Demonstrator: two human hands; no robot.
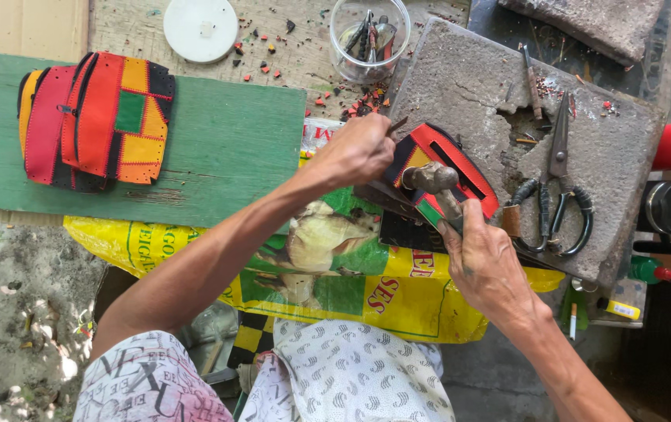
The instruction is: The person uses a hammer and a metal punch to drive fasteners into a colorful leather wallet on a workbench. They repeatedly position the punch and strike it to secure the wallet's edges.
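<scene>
While right hand (485, 262) grips hammer (434, 181) | left hand (360, 148) holds, seemingly, punch (395, 125)

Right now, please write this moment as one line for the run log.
left hand: holds thin punch tool on leather piece | right hand: grips hammer | scissors: on stone slab

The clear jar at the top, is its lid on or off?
Off. The clear jar stands open-topped with tools sticking out, and a white round lid lies apart on the table, left of it.
</scene>
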